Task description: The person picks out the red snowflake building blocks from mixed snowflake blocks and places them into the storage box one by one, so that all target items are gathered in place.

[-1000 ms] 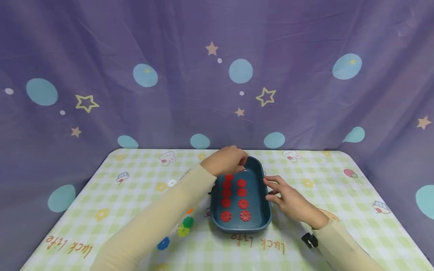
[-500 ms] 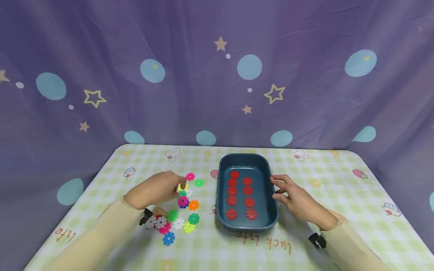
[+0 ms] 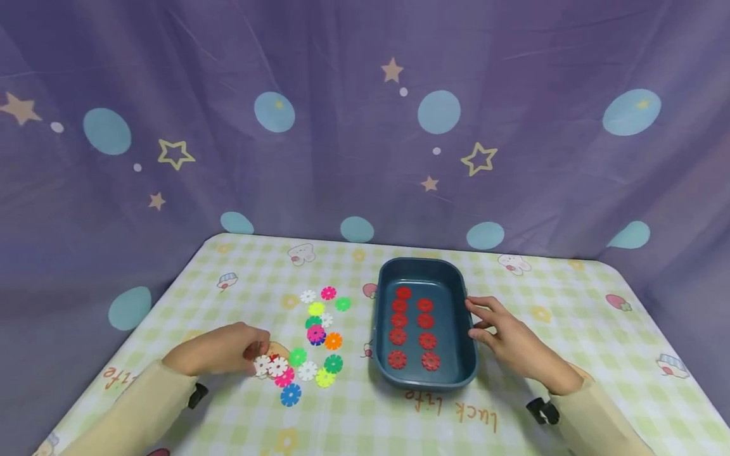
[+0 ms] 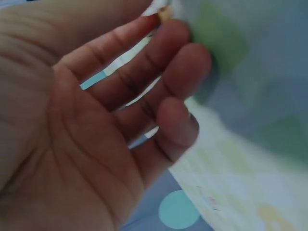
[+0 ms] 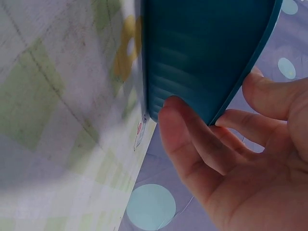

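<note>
My left hand (image 3: 225, 349) is low over the loose pile, its fingertips at a white snowflake disc (image 3: 262, 365). A second white disc (image 3: 278, 366) lies beside it, and a bit of a red disc (image 3: 273, 359) shows between the two. In the left wrist view the fingers are loosely bent, and a white edge shows at the tips. Several red discs (image 3: 428, 341) lie in two columns inside a dark blue tray (image 3: 424, 380). My right hand (image 3: 513, 339) touches the tray's right rim with thumb and fingertips; the other fingers (image 5: 192, 139) hang beside its outer wall.
Loose snowflake discs in several colours spread left of the tray, among them an orange disc (image 3: 333, 341), a blue disc (image 3: 291, 394) and a pink disc (image 3: 328, 293). A checked cloth (image 3: 353, 418) covers the table. A purple curtain (image 3: 319, 171) hangs behind it.
My left hand has come back from over the tray, leftward and toward me, down to the white discs. The right hand stays at the tray rim. The head view has turned slightly left.
</note>
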A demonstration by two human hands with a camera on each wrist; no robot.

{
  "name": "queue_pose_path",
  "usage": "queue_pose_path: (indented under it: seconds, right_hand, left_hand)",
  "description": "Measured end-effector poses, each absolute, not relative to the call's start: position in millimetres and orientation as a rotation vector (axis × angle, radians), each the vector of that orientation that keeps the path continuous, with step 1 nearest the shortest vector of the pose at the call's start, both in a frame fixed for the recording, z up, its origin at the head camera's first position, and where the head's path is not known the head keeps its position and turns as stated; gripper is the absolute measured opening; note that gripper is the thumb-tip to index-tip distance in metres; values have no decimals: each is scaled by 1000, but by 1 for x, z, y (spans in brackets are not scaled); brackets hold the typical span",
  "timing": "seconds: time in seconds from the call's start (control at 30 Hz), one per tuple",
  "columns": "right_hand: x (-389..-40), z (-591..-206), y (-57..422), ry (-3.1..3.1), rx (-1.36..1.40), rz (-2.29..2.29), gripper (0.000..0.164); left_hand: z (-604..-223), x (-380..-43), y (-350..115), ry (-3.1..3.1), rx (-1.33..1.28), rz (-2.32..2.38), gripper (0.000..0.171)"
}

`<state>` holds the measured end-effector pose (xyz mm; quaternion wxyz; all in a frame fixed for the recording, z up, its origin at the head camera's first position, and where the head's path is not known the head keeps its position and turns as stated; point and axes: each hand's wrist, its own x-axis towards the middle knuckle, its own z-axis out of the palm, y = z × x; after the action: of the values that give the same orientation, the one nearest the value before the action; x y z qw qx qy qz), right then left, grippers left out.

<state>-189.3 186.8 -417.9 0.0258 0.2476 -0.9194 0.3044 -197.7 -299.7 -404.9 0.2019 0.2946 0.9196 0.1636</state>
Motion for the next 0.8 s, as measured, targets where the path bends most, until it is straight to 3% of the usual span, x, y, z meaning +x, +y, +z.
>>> queue_pose_path:
  seconds: [0.2, 0.8]
  right_hand:
    - [-190, -419, 188, -2798, 785, 945, 51]
    - [-191, -421, 189, -2803, 786, 984, 52]
  left_hand:
    - [-416, -194, -296, 2622, 878, 534, 28]
    - [-428, -207, -277, 2680, 869, 597, 21]
